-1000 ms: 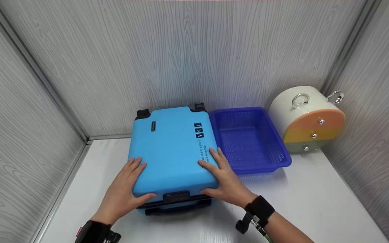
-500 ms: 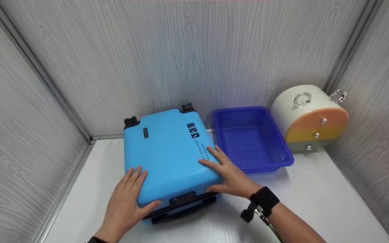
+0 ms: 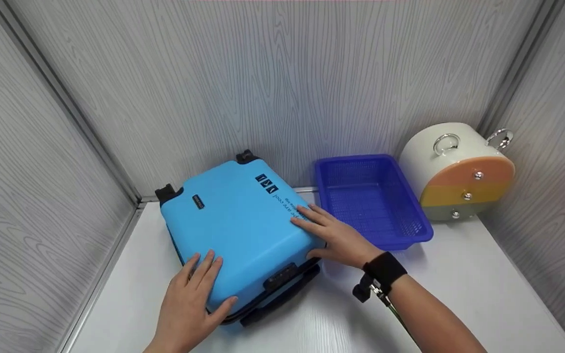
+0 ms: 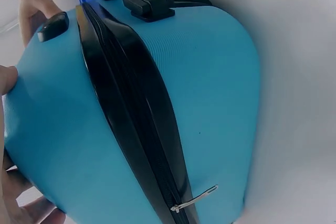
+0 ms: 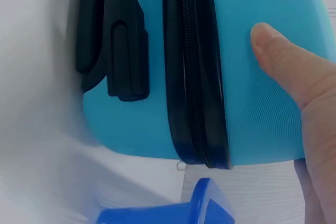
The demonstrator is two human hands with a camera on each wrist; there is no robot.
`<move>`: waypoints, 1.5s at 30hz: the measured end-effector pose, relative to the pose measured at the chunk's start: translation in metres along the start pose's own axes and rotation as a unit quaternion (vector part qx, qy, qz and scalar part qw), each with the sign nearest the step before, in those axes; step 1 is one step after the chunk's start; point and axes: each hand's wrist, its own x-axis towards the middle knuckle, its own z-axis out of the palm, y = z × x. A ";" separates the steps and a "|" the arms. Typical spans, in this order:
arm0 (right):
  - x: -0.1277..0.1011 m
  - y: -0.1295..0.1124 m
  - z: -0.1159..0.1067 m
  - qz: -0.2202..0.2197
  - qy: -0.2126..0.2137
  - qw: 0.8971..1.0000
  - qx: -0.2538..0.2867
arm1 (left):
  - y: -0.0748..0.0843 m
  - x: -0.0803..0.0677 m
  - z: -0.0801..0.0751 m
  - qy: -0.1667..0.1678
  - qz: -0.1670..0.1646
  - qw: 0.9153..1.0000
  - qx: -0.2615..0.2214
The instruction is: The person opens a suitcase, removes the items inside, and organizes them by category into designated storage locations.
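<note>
A light blue hard-shell suitcase [image 3: 233, 225] lies flat on the white table, turned askew, its wheels toward the back wall. My left hand [image 3: 187, 299] rests on its near left corner with fingers spread over the top and thumb against the front side. On the right corner lies my right hand [image 3: 339, 235], fingers straight on top. Its thumb [image 5: 283, 59] presses the front side in the right wrist view. The black carry handle [image 5: 123, 40] is folded against the suitcase. A metal zipper pull [image 4: 194, 200] hangs from the dark zipper seam [image 4: 139, 108] in the left wrist view.
Right of the suitcase stands a blue plastic basket [image 3: 329, 196], close to my right hand. Farther right is a rounded cream drawer box [image 3: 420, 149] with an orange, yellow and green front. Grey wood-grain panels [image 3: 282, 73] wall the table on the back and sides.
The suitcase has turned counterclockwise under both hands, its wheel end swinging left. A gap has opened between it and the basket. Both hands have stayed on its near corners.
</note>
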 end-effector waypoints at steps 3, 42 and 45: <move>0.001 0.009 -0.005 -0.006 0.003 0.999 -0.032 | 0.005 0.003 0.002 -0.004 0.011 1.000 0.000; 0.005 -0.128 0.061 -0.018 0.010 0.994 -0.104 | -0.147 0.089 0.012 -0.064 -0.242 0.944 -0.214; 0.007 -0.133 0.071 -0.009 0.036 0.993 -0.113 | -0.144 0.088 0.012 -0.059 -0.236 0.950 -0.195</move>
